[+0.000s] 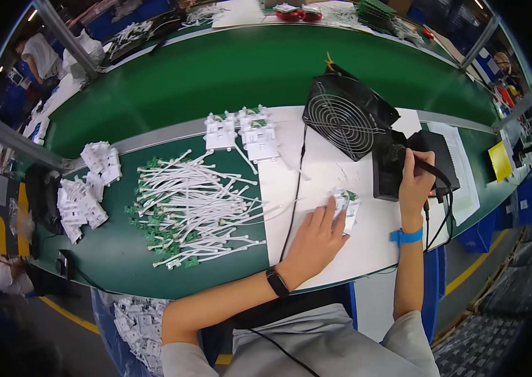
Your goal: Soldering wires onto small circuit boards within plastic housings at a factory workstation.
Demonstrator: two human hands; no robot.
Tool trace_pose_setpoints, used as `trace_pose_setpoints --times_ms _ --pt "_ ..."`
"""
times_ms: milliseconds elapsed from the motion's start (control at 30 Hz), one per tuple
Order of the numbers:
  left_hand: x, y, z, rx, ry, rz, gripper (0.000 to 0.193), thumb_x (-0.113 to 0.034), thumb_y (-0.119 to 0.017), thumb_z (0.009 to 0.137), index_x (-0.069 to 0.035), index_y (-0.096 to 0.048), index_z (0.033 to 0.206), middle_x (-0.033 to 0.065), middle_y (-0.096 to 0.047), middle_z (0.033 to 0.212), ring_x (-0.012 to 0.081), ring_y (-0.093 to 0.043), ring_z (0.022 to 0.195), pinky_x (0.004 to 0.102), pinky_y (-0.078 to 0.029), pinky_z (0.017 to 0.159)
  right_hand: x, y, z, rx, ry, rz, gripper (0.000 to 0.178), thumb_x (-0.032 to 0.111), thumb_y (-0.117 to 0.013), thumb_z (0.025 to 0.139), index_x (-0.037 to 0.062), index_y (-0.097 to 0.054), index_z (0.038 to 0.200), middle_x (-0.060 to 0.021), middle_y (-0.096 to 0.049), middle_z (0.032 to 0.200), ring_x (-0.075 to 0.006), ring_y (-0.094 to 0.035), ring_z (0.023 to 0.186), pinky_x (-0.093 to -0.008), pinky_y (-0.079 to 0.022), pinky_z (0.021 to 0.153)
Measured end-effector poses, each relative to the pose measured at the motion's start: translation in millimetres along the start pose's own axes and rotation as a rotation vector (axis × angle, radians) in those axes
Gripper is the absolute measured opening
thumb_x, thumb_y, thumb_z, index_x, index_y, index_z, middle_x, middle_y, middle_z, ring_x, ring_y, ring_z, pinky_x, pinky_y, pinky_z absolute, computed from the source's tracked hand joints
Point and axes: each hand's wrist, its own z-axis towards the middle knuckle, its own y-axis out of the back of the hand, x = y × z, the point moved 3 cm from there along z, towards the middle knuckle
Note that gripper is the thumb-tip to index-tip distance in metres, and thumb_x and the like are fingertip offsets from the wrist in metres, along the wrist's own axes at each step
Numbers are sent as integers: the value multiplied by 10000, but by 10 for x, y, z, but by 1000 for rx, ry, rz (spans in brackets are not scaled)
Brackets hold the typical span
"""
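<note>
My left hand [317, 240] lies on the white sheet, its fingers and thumb holding a small white plastic housing [350, 212] with a green circuit board in it. My right hand [417, 182] is closed round the black handle of a soldering iron [411, 157], whose cable loops down past the wrist. The iron's front end is at a black stand [386, 178]; its tip is hidden. Left of my hands lies a spread pile of white cables [203, 207] with green boards at their ends. Several assembled white housings [258, 141] lie beyond, at the sheet's far left corner.
A black fan [344, 119] with a wire guard stands behind the work sheet [307, 267]. Beside the stand is a dark box [438, 160]. More white housings [80, 201] are heaped at the left, and a lined bin [137, 330] of white parts stands below the table edge.
</note>
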Motion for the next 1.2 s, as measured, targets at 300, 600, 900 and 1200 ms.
trace_pose_setpoints --times_ms 300,600,900,1200 --pt "62 29 24 -39 -111 72 494 -299 -714 911 77 -658 1227 327 -526 1395 338 -536 1041 376 -500 946 84 -84 -103 71 -27 202 259 78 -693 988 -1 -610 1220 -1 -564 828 -43 -456 717 -200 -364 633" --pt "552 1042 -24 -390 291 -139 452 -262 -867 765 -17 -749 1126 186 -634 1326 352 -602 1059 437 -538 895 198 294 -635 155 -255 88 470 40 -626 1002 -13 -471 1443 35 -420 722 -41 -366 649 -232 -278 577" --pt "1730 1333 -80 -395 608 188 385 -237 -838 809 28 -772 1079 247 -651 1295 390 -572 1129 454 -487 984 60 319 -726 158 -312 170 410 41 -592 1014 41 -523 1418 43 -413 721 -39 -363 657 -224 -289 608" --pt "1770 1002 -40 -358 569 139 346 -206 -825 837 40 -755 1071 216 -639 1278 371 -568 1118 448 -488 970 75 355 -752 145 -347 251 384 73 -576 1031 44 -532 1412 42 -431 731 -43 -376 671 -219 -297 619"
